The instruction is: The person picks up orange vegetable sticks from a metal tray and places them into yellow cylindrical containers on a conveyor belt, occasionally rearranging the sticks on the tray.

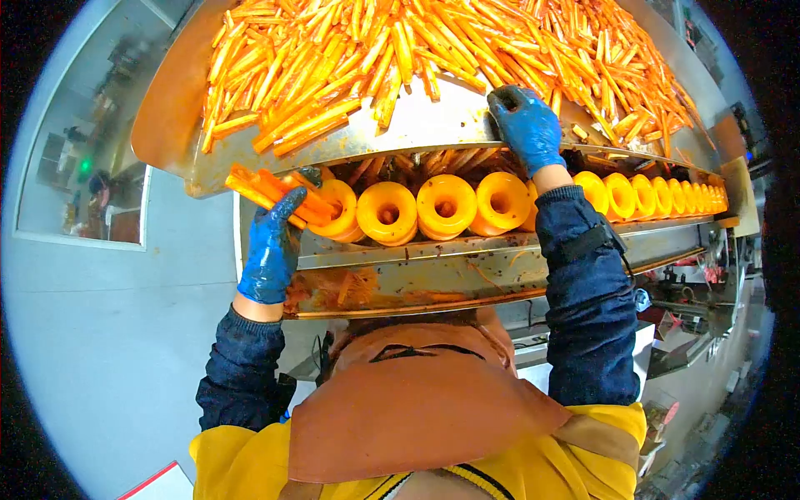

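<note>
Orange sticks (275, 193) are gripped in my left hand (273, 250), which wears a blue glove. Their lower ends are at the leftmost orange funnel (342, 212) of a long row. My right hand (525, 125), gloved in blue too, is at the lower edge of the metal tray (437, 125), its fingers curled beside the pile of orange sticks (400, 50). What its fingertips hold, if anything, is hidden. Several wide-mouthed funnels (447, 207) stand side by side below the tray.
Below the funnels runs a metal trough (417, 279) with orange residue and a raised front edge. A brown apron (425, 408) covers my front. At the left is a wall with a window (75, 175). Shelves or equipment (692, 308) stand at the right.
</note>
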Tool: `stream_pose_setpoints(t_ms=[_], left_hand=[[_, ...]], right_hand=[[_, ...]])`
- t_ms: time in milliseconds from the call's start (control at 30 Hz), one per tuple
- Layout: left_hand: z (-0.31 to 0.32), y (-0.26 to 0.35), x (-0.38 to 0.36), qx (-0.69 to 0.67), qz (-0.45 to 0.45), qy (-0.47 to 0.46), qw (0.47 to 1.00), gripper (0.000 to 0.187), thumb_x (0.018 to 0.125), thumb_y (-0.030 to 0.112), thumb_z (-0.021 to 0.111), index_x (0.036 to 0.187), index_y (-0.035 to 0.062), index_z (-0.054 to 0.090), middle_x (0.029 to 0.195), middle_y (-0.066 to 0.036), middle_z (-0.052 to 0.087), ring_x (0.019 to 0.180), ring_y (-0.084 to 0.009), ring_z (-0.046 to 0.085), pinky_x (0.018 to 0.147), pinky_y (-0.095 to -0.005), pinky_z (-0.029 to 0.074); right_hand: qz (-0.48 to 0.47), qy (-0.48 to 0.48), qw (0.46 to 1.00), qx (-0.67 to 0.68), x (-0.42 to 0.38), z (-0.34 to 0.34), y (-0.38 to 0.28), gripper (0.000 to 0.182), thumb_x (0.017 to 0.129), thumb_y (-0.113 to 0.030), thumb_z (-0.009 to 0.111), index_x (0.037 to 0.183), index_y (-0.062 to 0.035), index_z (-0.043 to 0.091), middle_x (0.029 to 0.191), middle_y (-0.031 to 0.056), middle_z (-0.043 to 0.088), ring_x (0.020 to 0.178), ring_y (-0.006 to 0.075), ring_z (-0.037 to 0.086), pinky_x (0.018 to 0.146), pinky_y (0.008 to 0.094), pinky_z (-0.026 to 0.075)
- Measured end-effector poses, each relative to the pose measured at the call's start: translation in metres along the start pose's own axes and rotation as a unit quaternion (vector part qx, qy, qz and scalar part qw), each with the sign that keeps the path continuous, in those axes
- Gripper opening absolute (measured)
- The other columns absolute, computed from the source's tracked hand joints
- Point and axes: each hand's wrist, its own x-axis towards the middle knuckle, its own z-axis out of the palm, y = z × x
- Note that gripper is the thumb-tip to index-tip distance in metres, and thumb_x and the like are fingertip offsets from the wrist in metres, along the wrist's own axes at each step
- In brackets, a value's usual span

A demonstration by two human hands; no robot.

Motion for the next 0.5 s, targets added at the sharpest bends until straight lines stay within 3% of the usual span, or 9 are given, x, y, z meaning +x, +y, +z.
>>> stream_pose_setpoints(t_ms=[133, 200, 267, 333, 400, 500], left_hand=[[-0.001, 0.008, 0.003, 0.023, 0.039, -0.050, 0.998, 0.043, 0.085, 0.012, 0.055, 0.125, -0.0021, 0.048, 0.121, -0.015, 0.056, 0.114, -0.0278, 0.052, 0.101, -0.0379, 0.037], [0.004, 0.013, 0.003, -0.118, 0.065, -0.033, 0.990, 0.043, 0.084, 0.004, 0.055, 0.126, -0.0010, 0.047, 0.123, -0.016, 0.054, 0.116, -0.0264, 0.051, 0.102, -0.0366, 0.039], [0.005, 0.013, 0.005, -0.093, 0.064, -0.016, 0.993, 0.042, 0.085, 0.005, 0.055, 0.126, -0.0022, 0.048, 0.122, -0.017, 0.055, 0.116, -0.0275, 0.051, 0.102, -0.0367, 0.039], [0.003, 0.009, 0.005, -0.015, -0.035, -0.041, 0.998, 0.043, 0.085, 0.008, 0.055, 0.126, -0.0030, 0.047, 0.121, -0.016, 0.056, 0.113, -0.0264, 0.054, 0.100, -0.0362, 0.041], [0.000, 0.005, 0.004, 0.004, -0.035, -0.047, 0.998, 0.045, 0.085, 0.008, 0.055, 0.128, -0.0030, 0.045, 0.120, -0.015, 0.056, 0.110, -0.0257, 0.056, 0.097, -0.0356, 0.043], [-0.005, 0.007, 0.004, 0.021, 0.079, 0.009, 0.997, 0.042, 0.086, 0.009, 0.055, 0.126, -0.0027, 0.047, 0.116, -0.013, 0.058, 0.107, -0.0235, 0.056, 0.094, -0.0335, 0.044]], right_hand=[[-0.004, 0.004, 1.000, -0.009, -0.001, -0.002, -0.002, 0.031, 0.083, -0.042, 0.055, 0.096, -0.0158, 0.067, 0.102, 0.0113, 0.064, 0.093, 0.0304, 0.062, 0.082, 0.0398, 0.049], [-0.004, 0.005, 1.000, -0.006, -0.002, -0.003, -0.003, 0.031, 0.083, -0.042, 0.055, 0.096, -0.0157, 0.067, 0.102, 0.0113, 0.064, 0.093, 0.0303, 0.062, 0.082, 0.0398, 0.049], [-0.016, 0.003, 1.000, 0.000, -0.002, -0.002, -0.001, 0.031, 0.083, -0.042, 0.055, 0.096, -0.0159, 0.067, 0.102, 0.0113, 0.064, 0.094, 0.0298, 0.062, 0.083, 0.0394, 0.049], [-0.015, 0.007, 1.000, -0.003, -0.002, 0.000, 0.000, 0.031, 0.083, -0.041, 0.055, 0.096, -0.0160, 0.067, 0.102, 0.0114, 0.064, 0.093, 0.0297, 0.062, 0.083, 0.0395, 0.049], [-0.012, 0.011, 1.000, -0.005, -0.002, 0.001, 0.000, 0.030, 0.083, -0.041, 0.055, 0.096, -0.0161, 0.067, 0.102, 0.0114, 0.064, 0.093, 0.0297, 0.062, 0.082, 0.0395, 0.049], [-0.004, 0.008, 1.000, -0.020, -0.001, 0.002, 0.001, 0.030, 0.083, -0.041, 0.055, 0.096, -0.0163, 0.067, 0.102, 0.0117, 0.064, 0.093, 0.0297, 0.062, 0.083, 0.0396, 0.049]])
